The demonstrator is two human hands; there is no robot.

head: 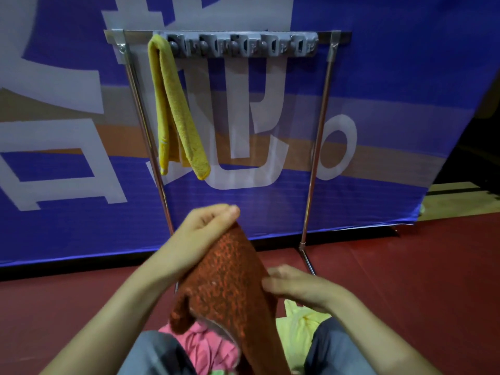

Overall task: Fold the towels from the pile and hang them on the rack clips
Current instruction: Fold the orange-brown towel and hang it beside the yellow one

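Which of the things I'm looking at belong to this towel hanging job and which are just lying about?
Job: orange towel held by left hand and right hand; hung yellow towel; rack with grey clips; pink towel and pale yellow towel in the pile.
Just there: blue banner; red floor.

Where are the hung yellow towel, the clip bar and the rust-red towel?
yellow towel [173, 109], head view, mid-length of the hanging fold.
clip bar [243, 46], head view, middle clip.
rust-red towel [230, 280], head view, centre of the cloth.

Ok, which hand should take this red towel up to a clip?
Left, probably: the left hand pinches the red towel at its top, nearest the clips; the right hand holds lower down.
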